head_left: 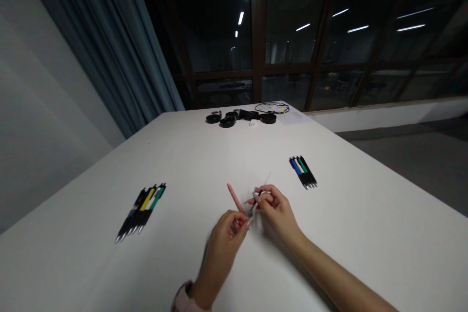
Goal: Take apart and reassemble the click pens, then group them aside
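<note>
A pink pen (236, 200) is pinched in the left hand (223, 243), and a small pen part (257, 196) just right of it is held by the right hand (278, 209). One pen row (142, 209) is laid well left of the pink pen and another row (302, 171) well right. Black gear (241, 117) is seen far beyond it.

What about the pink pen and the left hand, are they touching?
Touching. The head view shows the left hand with fingers closed around the lower end of the pink pen, which sticks out above them.
</note>
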The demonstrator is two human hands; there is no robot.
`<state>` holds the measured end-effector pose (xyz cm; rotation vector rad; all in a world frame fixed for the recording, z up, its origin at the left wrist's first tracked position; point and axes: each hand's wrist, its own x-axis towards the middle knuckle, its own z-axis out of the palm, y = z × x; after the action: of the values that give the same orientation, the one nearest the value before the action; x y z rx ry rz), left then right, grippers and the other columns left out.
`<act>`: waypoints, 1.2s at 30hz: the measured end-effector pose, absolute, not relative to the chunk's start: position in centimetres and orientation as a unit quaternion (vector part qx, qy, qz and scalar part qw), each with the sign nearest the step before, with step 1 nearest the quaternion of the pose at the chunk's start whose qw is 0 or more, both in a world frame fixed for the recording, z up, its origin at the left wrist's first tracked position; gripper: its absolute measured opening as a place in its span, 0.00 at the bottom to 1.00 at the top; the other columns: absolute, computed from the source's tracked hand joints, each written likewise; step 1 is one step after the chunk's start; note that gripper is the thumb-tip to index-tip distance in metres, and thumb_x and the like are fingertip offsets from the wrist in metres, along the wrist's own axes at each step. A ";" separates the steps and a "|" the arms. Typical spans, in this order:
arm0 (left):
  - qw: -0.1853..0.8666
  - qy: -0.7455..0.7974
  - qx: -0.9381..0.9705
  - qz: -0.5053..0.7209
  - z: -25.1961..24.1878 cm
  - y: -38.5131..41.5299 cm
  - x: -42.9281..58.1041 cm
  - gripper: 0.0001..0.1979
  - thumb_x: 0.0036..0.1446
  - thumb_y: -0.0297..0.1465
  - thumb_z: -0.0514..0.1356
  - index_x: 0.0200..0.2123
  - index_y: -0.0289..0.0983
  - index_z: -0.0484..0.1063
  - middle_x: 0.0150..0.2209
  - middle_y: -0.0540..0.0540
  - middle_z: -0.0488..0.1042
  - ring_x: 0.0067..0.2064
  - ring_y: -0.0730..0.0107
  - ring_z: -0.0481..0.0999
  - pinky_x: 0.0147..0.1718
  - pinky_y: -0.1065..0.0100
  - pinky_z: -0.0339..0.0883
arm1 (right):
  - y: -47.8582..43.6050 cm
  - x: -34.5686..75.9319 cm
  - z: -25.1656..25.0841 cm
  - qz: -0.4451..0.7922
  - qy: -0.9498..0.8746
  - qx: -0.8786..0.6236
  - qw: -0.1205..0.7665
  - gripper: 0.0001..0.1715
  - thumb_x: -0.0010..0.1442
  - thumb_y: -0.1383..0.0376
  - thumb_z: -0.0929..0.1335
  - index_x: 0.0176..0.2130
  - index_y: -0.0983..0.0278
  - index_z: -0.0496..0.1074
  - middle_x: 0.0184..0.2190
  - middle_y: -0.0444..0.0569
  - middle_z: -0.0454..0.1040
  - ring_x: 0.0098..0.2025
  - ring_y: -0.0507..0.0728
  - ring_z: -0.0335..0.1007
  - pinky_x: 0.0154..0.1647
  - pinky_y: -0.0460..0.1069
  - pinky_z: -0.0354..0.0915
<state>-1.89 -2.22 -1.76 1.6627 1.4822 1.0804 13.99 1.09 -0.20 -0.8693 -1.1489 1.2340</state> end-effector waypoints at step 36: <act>0.289 0.569 0.644 0.422 -1.4 -2.4 -1.7 0.07 0.54 0.37 0.60 0.29 0.40 0.75 0.27 0.50 0.72 0.28 0.68 0.68 0.30 0.69 0.63 | 0.4 13.4 0.6 0.582 -0.482 -0.358 0.548 0.21 0.51 0.49 0.73 0.36 0.60 0.68 0.23 0.43 0.76 0.28 0.56 0.74 0.32 0.50 0.68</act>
<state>-1.74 -2.43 -1.43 1.7193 1.5176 1.1254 13.38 0.39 0.57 -0.8482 -1.1419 1.3795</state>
